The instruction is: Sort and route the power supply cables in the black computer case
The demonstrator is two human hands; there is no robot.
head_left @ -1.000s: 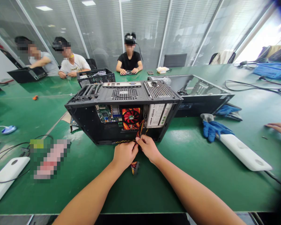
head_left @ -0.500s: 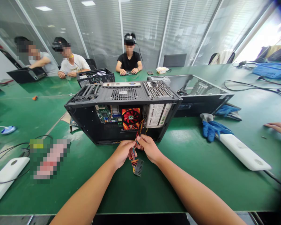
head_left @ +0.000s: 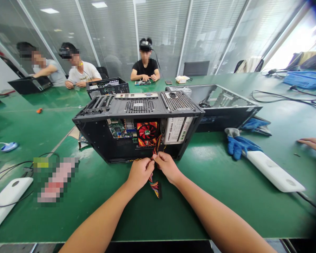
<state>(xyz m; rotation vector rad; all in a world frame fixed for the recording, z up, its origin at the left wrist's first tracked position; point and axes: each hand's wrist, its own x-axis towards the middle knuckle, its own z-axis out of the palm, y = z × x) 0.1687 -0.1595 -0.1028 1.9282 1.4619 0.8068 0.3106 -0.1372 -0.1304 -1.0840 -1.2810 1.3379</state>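
Observation:
An open black computer case [head_left: 94,140] lies in front of me with its ports facing up. Inside it show a green motherboard [head_left: 117,129], a red fan [head_left: 147,133] and a white-labelled power supply [head_left: 178,130]. From the power supply a bundle of coloured power cables [head_left: 155,188] runs out over the case's near edge. My left hand [head_left: 140,173] is closed around the bundle, and my right hand [head_left: 166,165] pinches it just beside the left. Below my hands the cable end hangs with a black connector [head_left: 160,190]. My fingertips partly cover the bundle.
To the right lie blue gloves [head_left: 238,146] and a white power strip [head_left: 275,171]. Another opened case [head_left: 223,117] stands behind. Another white strip [head_left: 10,203] and black cables are at left. A co-worker's hand [head_left: 313,144] rests at the right edge; several people sit opposite.
My left hand has turned over the bundle, its back now more toward me. The dangling connector has twisted and shows edge-on. My right hand has barely moved.

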